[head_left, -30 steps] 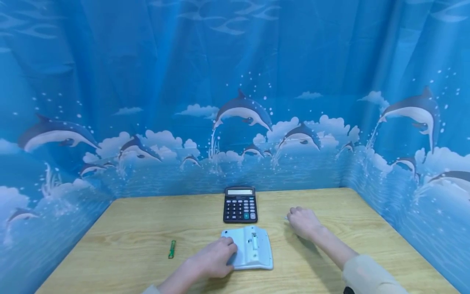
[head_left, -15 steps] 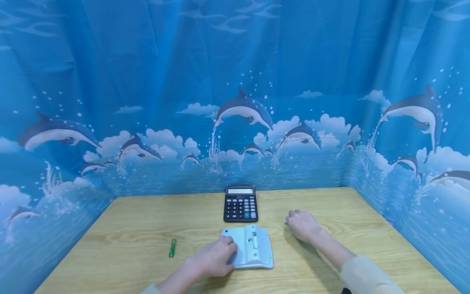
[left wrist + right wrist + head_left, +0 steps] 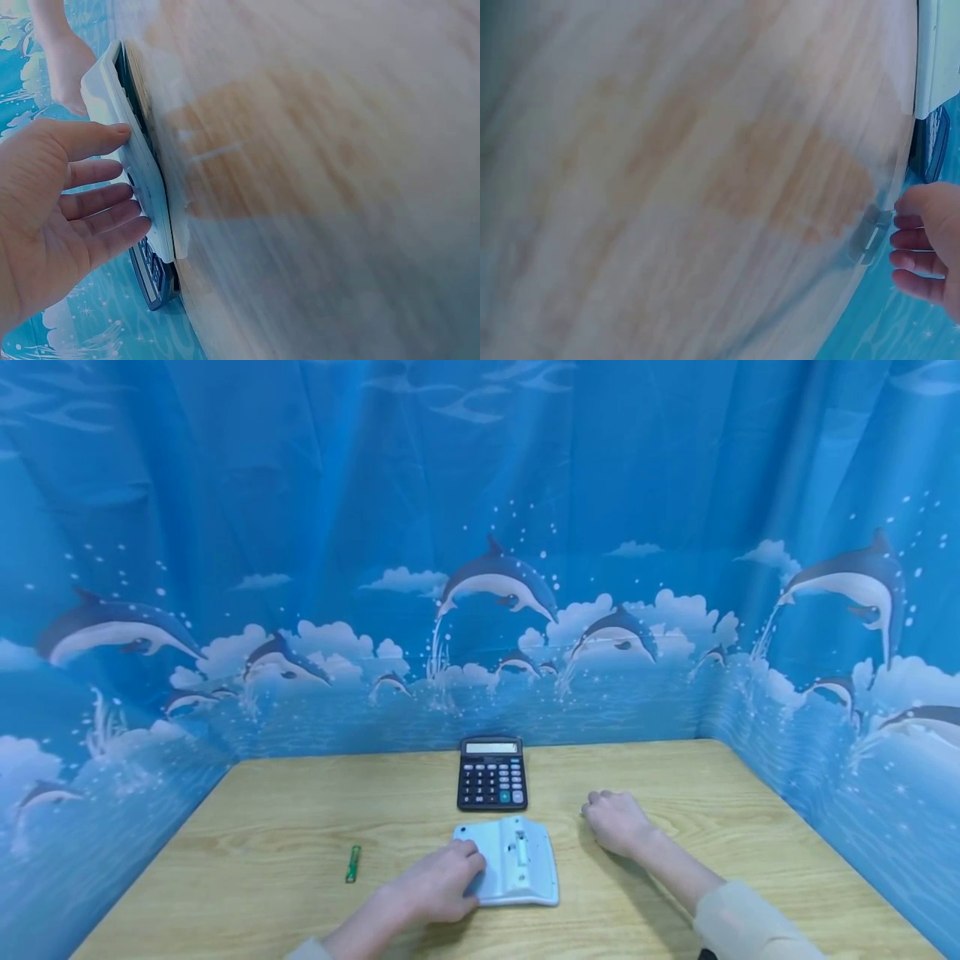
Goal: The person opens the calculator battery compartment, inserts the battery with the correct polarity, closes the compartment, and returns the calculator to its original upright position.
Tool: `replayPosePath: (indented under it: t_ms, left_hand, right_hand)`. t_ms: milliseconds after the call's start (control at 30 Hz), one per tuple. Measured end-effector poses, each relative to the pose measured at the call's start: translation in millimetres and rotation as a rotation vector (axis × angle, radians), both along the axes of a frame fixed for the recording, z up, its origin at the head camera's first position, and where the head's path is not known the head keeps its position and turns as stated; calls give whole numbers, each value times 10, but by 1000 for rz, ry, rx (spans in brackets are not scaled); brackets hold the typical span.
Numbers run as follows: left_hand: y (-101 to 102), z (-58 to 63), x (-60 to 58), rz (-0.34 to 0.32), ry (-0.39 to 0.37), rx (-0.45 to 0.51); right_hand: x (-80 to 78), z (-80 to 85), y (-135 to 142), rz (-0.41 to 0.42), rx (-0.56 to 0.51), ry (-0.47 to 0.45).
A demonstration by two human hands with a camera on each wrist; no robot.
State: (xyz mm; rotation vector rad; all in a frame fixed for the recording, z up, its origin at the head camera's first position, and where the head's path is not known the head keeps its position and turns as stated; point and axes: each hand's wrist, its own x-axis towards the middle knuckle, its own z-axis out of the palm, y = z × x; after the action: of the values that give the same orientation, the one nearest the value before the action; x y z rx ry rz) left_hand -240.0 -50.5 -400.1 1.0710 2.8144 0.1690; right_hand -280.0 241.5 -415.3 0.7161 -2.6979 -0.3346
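Observation:
A pale-blue plastic device (image 3: 502, 877) lies face down on the table, an oblong slot (image 3: 521, 850) showing on its raised back. My left hand (image 3: 442, 885) rests at its left side, fingertips and thumb against the casing; in the left wrist view the fingers are loosely extended along the edge of the device (image 3: 142, 169). To the right of it, low over the table, is my right hand (image 3: 618, 822). Between the thumb and fingers of the right hand (image 3: 934, 244) I pinch a small pale piece (image 3: 885, 217), mostly hidden.
Behind the device lies a black calculator (image 3: 492, 774), its keys and display facing up. A small green cylinder (image 3: 353, 864), battery-like, sits on the wooden table (image 3: 277, 827) to the left. A blue dolphin-print curtain (image 3: 480, 485) closes off the back and sides.
My right hand has shifted very slightly to the left and nearer. The pale tip at its fingers shows less than before. Left hand and device keep their place.

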Motion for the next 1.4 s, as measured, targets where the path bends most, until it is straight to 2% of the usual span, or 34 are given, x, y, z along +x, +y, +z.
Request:
replayPosePath:
  t_ms: [133, 267, 400, 533, 733, 1167, 1300, 1400]
  left_hand:
    - [-2, 0, 1, 3, 0, -8]
    - [-3, 8, 3, 4, 0, -12]
    - [-4, 16, 10, -8, 13, -8]
    - [-7, 18, 22, -28, 33, 2]
    - [-6, 14, 20, -22, 24, -1]
    - [-9, 7, 18, -20, 39, -1]
    - [-2, 8, 16, -10, 27, -4]
    - [2, 5, 15, -7, 26, -7]
  right_hand:
    - [25, 39, -79, -1, -156, -135]
    - [56, 80, -208, 63, -364, -348]
    - [74, 85, -318, 114, -478, -507]
    - [82, 72, -372, 105, -536, -585]
    - [68, 53, -386, 75, -511, -600]
    - [82, 10, -335, 118, -560, -603]
    - [169, 6, -307, 195, -480, -520]
    - [267, 1, -275, 297, -387, -429]
